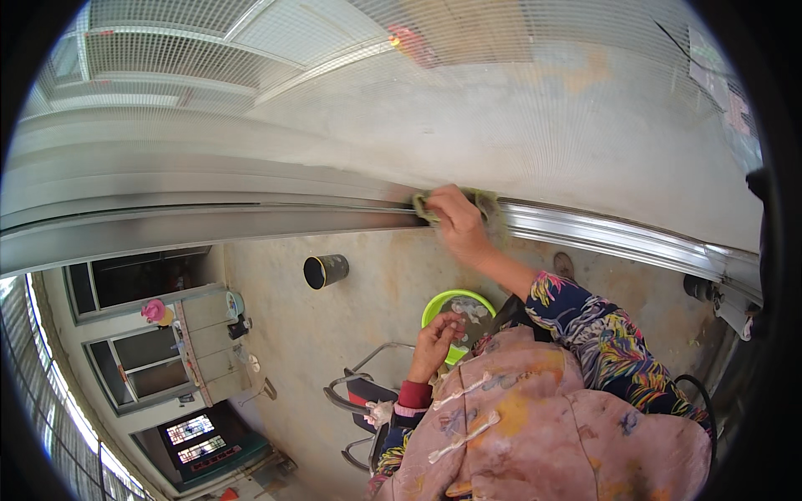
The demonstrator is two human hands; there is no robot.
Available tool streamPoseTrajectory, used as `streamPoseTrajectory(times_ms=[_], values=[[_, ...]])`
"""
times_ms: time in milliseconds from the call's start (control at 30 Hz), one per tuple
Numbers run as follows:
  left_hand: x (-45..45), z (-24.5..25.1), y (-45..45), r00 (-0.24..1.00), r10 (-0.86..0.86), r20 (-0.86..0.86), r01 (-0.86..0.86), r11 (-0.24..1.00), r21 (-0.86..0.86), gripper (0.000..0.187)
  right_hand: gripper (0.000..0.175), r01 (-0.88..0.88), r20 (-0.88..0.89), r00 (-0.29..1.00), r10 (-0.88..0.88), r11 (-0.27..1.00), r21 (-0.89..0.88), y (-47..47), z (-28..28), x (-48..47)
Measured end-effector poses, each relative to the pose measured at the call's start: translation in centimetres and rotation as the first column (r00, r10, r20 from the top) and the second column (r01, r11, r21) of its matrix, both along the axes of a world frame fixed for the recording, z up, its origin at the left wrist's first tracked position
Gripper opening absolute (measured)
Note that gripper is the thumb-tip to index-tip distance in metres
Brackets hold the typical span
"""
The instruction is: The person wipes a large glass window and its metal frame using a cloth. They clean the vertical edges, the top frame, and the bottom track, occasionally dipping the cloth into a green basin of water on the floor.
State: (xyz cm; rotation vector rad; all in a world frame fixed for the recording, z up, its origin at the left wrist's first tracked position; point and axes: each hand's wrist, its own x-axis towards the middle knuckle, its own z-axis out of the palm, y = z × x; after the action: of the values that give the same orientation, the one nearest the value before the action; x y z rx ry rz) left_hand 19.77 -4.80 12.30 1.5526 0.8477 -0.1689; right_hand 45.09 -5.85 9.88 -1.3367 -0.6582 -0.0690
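My right hand (460, 219) presses a damp-looking greenish-grey cloth (492, 213) onto a silver metal frame rail (601, 228). The grooved rail runs on to the right of the cloth, and a wide metal frame bar (188, 222) extends to the left. My left hand (435, 341) hovers lower down, its fingers loosely curled with nothing visible in them. From my view it overlaps the rim of a bright green basin (432, 307). Water and pale foam or cloth show inside the basin, partly hidden by my hand and body.
Beyond the rail a fine mesh screen (188, 59) spans the top. A black bucket (327, 270) lies or stands on the concrete floor (382, 269). Near my left arm is a metal-armed chair (363, 391). Wall windows (141, 363) and a tiled counter (213, 344) appear at left.
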Motion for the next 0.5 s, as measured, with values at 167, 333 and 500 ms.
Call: streamPoseTrajectory(times_ms=[167, 333, 500], values=[[0.5, -0.1, 0.4, 1.0, -0.016, -0.004, 0.016, 0.999, -0.041, 0.022, 0.021, -0.038, -0.186, 0.982, -0.019, 0.953, -0.299, -0.8, -5.6, -1.1], [1.4, -0.4, 0.4, 0.999, -0.037, -0.028, 0.036, 0.999, -0.031, 0.022, 0.011, -0.072, -0.172, 0.982, 0.083, 0.995, 0.07, -0.7, 3.3, -1.2], [1.9, 0.1, -0.4, 0.997, -0.071, 0.032, 0.071, 0.997, 0.006, 0.022, 0.022, -0.159, 0.163, 0.98, 0.11, 0.933, 0.324, 0.2, 14.6, -0.6]])
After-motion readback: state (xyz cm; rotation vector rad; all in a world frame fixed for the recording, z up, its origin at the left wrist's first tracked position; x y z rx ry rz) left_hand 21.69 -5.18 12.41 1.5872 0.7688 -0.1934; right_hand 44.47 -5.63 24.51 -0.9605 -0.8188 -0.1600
